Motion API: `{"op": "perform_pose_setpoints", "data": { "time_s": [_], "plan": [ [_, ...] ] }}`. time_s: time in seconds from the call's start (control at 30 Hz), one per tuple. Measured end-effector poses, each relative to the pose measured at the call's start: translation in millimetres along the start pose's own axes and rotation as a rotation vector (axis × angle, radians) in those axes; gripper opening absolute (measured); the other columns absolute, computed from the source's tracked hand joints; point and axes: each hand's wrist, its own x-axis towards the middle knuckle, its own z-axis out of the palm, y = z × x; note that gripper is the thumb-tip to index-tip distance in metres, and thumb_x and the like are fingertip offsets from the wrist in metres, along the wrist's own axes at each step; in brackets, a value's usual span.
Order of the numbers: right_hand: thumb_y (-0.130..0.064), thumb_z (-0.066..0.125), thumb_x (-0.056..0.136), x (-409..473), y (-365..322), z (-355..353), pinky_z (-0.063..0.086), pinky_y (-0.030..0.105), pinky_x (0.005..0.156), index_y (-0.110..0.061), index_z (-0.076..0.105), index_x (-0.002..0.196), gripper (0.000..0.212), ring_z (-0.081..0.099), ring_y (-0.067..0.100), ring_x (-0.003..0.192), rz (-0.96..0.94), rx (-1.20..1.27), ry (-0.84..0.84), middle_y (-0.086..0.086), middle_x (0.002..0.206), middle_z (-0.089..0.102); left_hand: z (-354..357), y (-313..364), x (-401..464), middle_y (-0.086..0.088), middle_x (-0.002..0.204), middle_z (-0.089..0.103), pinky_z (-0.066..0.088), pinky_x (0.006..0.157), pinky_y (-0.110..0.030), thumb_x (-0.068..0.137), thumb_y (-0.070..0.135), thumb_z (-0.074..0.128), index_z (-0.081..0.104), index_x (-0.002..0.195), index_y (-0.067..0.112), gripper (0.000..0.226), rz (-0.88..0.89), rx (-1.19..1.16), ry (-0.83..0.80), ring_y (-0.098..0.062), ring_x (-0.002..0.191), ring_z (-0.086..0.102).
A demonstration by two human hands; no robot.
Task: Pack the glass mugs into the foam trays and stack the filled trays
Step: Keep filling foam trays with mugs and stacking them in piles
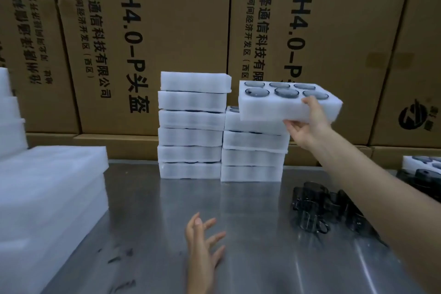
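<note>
The stacking step is in hand: the right hand (307,124) grips a filled tray (284,102) by its near edge, raised just above the shorter stack (255,150). The left hand (205,243) hovers open and empty over the table (167,222). Next, the tray needs squaring over that stack and lowering flat.

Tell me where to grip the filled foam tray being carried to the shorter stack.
Grip the filled foam tray by its plain side wall, from the right end, as the right hand does: thumb on the top edge, fingers beneath. The mugs fill the top holes, so keep it level.
</note>
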Motion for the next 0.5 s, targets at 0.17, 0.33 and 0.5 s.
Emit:
{"op": "perform_pose_setpoints", "data": {
  "time_s": [0.17, 0.33, 0.5],
  "plan": [
    [-0.027, 0.070, 0.081, 64, 8, 42, 0.051, 0.035, 0.090, -0.011, 0.040, 0.131, 0.060, 0.056, 0.022, 0.101, -0.030, -0.026, 0.048, 0.009, 0.115, 0.052, 6, -1, 15, 0.003, 0.092, 0.059, 0.037, 0.062, -0.028, 0.100, 0.030, 0.028, 0.044, 0.117, 0.023, 0.025, 0.004, 0.004, 0.047, -0.026, 0.067, 0.053],
    [-0.027, 0.073, 0.078, 112, 19, 57, 0.052, 0.036, 0.089, -0.011, 0.041, 0.128, 0.061, 0.054, 0.025, 0.108, 0.022, -0.064, 0.077, 0.010, 0.121, 0.049, 1, -2, 24, -0.015, 0.097, 0.059, 0.042, 0.032, -0.025, 0.101, 0.018, 0.027, 0.043, 0.130, 0.007, 0.036, 0.025, 0.035, 0.074, -0.027, 0.038, 0.056],
    [-0.039, 0.067, 0.082, 135, 28, 53, 0.054, 0.035, 0.079, -0.014, 0.039, 0.114, 0.049, 0.064, 0.023, 0.085, 0.039, -0.312, 0.060, 0.009, 0.100, 0.058, 5, -2, 25, -0.039, 0.112, 0.054, 0.035, 0.024, -0.019, 0.099, 0.002, 0.025, 0.040, 0.131, -0.012, 0.038, 0.092, 0.090, 0.034, -0.018, 0.020, 0.044]
  ]
}}
